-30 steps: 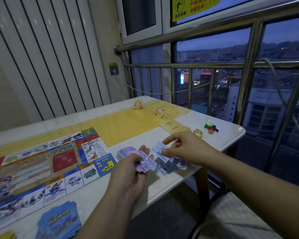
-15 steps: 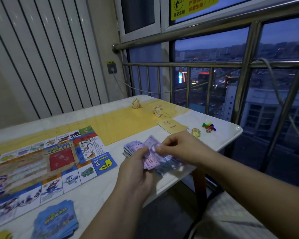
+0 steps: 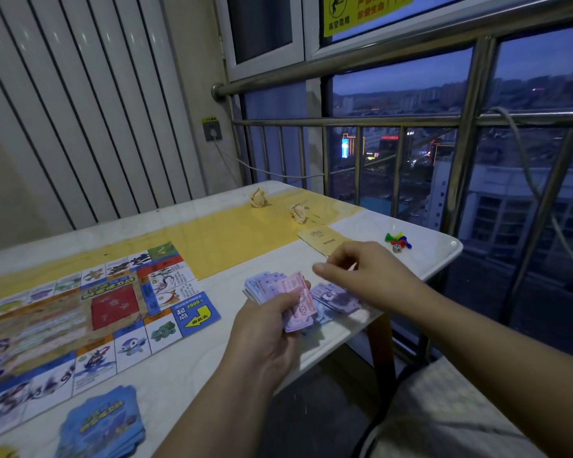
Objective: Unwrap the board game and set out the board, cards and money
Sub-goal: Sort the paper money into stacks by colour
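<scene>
The colourful game board [image 3: 90, 312] lies unfolded on the left of the white and yellow table [image 3: 232, 239]. A blue stack of cards [image 3: 103, 424] sits near the front edge. My left hand [image 3: 265, 335] grips a wad of play money [image 3: 278, 289] with a pink note on top. A small pile of bluish notes [image 3: 336, 297] lies on the table just right of it. My right hand [image 3: 368, 272] hovers over that pile, fingers apart, with no note visible in it.
Two crumpled bits of wrapping [image 3: 258, 197] [image 3: 299, 211] lie at the back. A tan leaflet [image 3: 321, 239], coloured pawns [image 3: 398, 239] and a die [image 3: 397, 248] sit near the right corner. A steel railing [image 3: 361, 120] runs behind the table. My lap [image 3: 444, 414] is at lower right.
My right hand has let go of the note it was drawing from the wad and lifted to the right. The pink note now rests on the wad in my left hand.
</scene>
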Motion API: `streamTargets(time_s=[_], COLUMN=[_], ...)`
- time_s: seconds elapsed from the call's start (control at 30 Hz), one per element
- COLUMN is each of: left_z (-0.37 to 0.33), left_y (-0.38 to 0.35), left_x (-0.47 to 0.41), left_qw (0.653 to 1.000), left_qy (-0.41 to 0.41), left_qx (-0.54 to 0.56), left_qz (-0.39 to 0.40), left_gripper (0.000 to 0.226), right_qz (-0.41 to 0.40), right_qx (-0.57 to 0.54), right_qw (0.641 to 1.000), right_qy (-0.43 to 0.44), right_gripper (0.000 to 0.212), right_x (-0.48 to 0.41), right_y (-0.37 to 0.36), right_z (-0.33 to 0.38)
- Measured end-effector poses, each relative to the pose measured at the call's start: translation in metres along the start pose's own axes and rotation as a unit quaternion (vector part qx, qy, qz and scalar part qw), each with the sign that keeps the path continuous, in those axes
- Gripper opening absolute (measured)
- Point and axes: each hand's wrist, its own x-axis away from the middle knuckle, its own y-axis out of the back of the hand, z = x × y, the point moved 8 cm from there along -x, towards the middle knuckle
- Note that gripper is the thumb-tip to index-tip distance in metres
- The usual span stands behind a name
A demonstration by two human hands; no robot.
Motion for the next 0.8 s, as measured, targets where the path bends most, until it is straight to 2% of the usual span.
streamTargets(time_s=[0.1,0.27,0.37,0.47,0.53,0.63,0.67,0.73,0.8], left_z=[0.002,0.002,0.003,0.002,0.003,0.008,0.01,0.011,0.01], left_y=[-0.007,-0.005,-0.008,-0.007,-0.007,-0.007,-0.006,-0.002,-0.002], left_x=[0.004,0.002,0.0,0.002,0.004,0.003,0.001,-0.003,-0.005], left_qw=[1.0,1.0,0.999,0.996,0.994,0.994,0.994,0.996,0.998], left_qy=[-0.007,0.011,0.043,0.076,0.096,0.102,0.099,0.084,0.065], left_qx=[-0.008,-0.004,0.014,0.039,0.045,0.047,0.045,0.029,0.008], left_qz=[0.011,-0.008,-0.022,-0.025,-0.012,0.0,-0.001,-0.006,0.0], left_gripper=[0.019,0.015,0.006,0.01,0.016,0.034,0.04,0.041,0.032], right_qz=[0.091,0.129,0.069,-0.018,-0.006,0.067,0.062,-0.002,-0.046], right_qx=[-0.073,-0.121,-0.122,-0.013,0.04,0.112,0.141,0.162,0.113], right_qw=[0.993,0.984,0.988,0.998,0.997,0.988,0.984,0.985,0.992], right_qy=[-0.001,-0.036,-0.064,-0.059,-0.062,-0.088,-0.086,-0.066,-0.021], right_gripper=[0.032,0.018,0.01,0.016,0.022,0.032,0.036,0.037,0.032], right_x=[0.008,0.01,-0.003,-0.018,-0.023,-0.024,-0.024,-0.023,-0.017], right_y=[-0.022,-0.023,0.0,0.034,0.037,0.022,0.021,0.029,0.031], right_z=[0.011,0.008,-0.008,-0.029,-0.042,-0.062,-0.065,-0.058,-0.037])
